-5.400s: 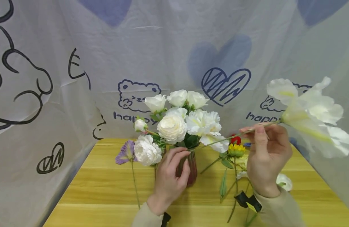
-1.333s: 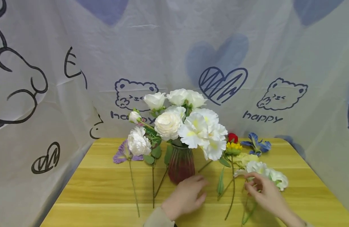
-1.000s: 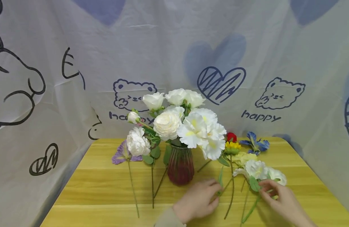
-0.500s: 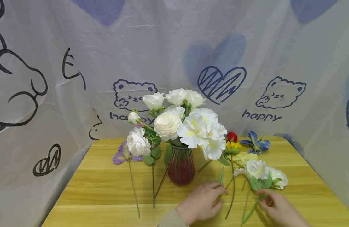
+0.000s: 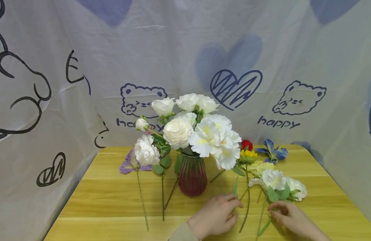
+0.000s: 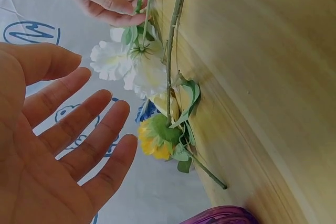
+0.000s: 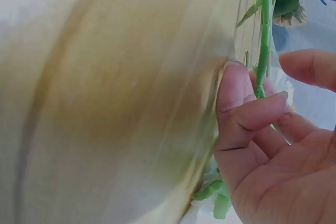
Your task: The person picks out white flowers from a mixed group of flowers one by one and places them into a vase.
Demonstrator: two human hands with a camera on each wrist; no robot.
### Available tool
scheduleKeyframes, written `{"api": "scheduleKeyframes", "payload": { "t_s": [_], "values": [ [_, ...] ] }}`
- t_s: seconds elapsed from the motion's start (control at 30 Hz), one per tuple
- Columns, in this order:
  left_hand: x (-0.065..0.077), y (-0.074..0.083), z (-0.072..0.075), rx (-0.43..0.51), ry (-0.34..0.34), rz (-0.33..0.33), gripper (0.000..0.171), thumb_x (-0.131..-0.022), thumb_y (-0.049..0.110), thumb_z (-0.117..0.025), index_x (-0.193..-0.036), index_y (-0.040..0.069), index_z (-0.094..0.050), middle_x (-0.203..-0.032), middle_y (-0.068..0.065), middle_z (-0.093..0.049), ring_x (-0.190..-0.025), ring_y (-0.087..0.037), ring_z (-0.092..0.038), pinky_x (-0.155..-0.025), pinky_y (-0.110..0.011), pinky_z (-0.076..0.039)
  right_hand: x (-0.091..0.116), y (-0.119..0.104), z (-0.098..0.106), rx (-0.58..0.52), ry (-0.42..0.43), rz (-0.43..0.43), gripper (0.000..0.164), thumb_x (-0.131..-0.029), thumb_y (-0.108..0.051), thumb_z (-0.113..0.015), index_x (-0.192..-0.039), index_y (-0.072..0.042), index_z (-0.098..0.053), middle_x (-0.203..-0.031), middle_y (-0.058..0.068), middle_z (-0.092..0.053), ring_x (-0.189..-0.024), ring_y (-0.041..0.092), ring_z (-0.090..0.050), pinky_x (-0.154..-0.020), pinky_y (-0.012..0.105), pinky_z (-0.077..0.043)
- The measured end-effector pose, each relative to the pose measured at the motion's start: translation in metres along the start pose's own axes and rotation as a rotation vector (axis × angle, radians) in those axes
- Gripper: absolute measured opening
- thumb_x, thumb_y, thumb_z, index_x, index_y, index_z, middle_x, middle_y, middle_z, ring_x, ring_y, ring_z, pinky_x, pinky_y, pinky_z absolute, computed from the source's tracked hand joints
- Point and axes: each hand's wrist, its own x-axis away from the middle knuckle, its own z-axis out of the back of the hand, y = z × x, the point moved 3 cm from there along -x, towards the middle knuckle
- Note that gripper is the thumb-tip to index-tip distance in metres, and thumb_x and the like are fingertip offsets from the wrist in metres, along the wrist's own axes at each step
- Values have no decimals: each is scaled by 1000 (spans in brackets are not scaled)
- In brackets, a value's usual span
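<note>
My right hand (image 5: 289,216) curls its fingers at the green stem (image 5: 265,227) of a leafy white flower (image 5: 297,188) lying on the table's right side. In the right wrist view the green stem (image 7: 264,35) passes behind one fingertip, while the thumb stands apart from it. My left hand (image 5: 215,214) hovers near the front middle, fingers spread and nothing in it, close to a sunflower's brown stem (image 5: 247,209). Behind it stands a ribbed glass vase (image 5: 192,177), reddish toward its base, with white flowers (image 5: 179,132) above its mouth.
More flowers lie right of the vase: a sunflower (image 5: 248,156), a red bloom (image 5: 247,145), a blue iris (image 5: 272,152), a pale yellow one (image 5: 259,168). On the left lies a purple flower (image 5: 131,162). A printed cloth (image 5: 185,60) hangs behind the wooden table (image 5: 104,201).
The large white flower held 5.4 seconds ago is now among the vase's flowers. Both hands have come down, the left going right, the right sliding down beside the leafy stem. Little moved lately.
</note>
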Motion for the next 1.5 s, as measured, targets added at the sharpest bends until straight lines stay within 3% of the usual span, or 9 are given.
{"api": "scheduleKeyframes", "payload": {
  "t_s": [0.1, 0.3, 0.37, 0.63, 0.93, 1.1, 1.3, 1.4, 1.5],
  "values": [
    [0, 0, 1, 7, -1, 0, 26, -93, 22, -56, -119, 18, -60, -119, 6, -58, -106, -6, -56, -91, -19, -47, 0, 2, 0, -42, 46, -37, 37, -96, -23, -53, -114, 9, -57, -82, 8, -63, -70, 19, -58, -62, 31, -50],
    [0, -2, 2, 8, -13, 14, 28, -93, 23, -57, -120, 19, -60, -123, 4, -57, -110, -8, -55, -95, -22, -45, 7, 4, 2, -89, 319, -210, 32, -96, -22, -55, -110, 5, -60, -85, 7, -66, -73, 19, -62, -65, 31, -52],
    [0, -2, 3, 3, -15, 21, 28, -93, 24, -57, -121, 19, -60, -124, 5, -57, -111, -8, -55, -95, -22, -45, 9, 2, 2, -113, 377, -222, 31, -95, -20, -56, -111, 6, -59, -88, 8, -66, -74, 18, -63, -66, 30, -53],
    [0, -3, 5, 1, -20, 26, 27, -95, 26, -55, -120, 19, -60, -123, 5, -57, -109, -7, -55, -94, -21, -46, 12, -8, -2, -149, 531, -54, 26, -93, -15, -60, -106, 7, -58, -87, 9, -65, -68, 10, -63, -56, 25, -53],
    [2, -5, 6, -6, -6, 41, 29, -94, 26, -55, -122, 19, -59, -124, 7, -56, -110, -7, -55, -96, -22, -45, 8, -15, 1, -206, 654, 88, 20, -91, -4, -60, -99, 10, -48, -83, -8, -65, -74, 2, -64, -57, 20, -54],
    [4, -6, 9, 16, 18, 58, 29, -94, 25, -55, -123, 19, -58, -123, 8, -55, -108, -7, -55, -95, -21, -45, 7, -25, 3, -315, 709, 228, 22, -89, 5, -59, -91, 10, -38, -79, -5, -64, -71, 4, -65, -56, 16, -52],
    [8, -11, 16, 45, 55, 101, 32, -94, 25, -54, -125, 18, -57, -129, 5, -54, -110, -10, -56, -95, -24, -46, 5, -43, 4, -581, 685, 421, 29, -86, 17, -53, -102, 6, -32, -85, -3, -67, -74, 9, -67, -65, 16, -54],
    [10, -15, 21, 38, 108, 109, 32, -92, 23, -56, -124, 17, -58, -127, 3, -56, -110, -11, -56, -93, -25, -48, 3, -54, 5, -605, 698, 454, 40, -86, 20, -51, -112, -4, -31, -88, -2, -70, -74, 11, -67, -66, 17, -55],
    [15, -20, 26, 21, 175, 125, 32, -92, 22, -56, -124, 18, -58, -125, 4, -57, -111, -12, -56, -93, -28, -49, 2, -66, 5, -550, 730, 423, 48, -87, 15, -54, -120, -11, -30, -88, -4, -70, -73, 10, -67, -65, 17, -54]
  ]
}}
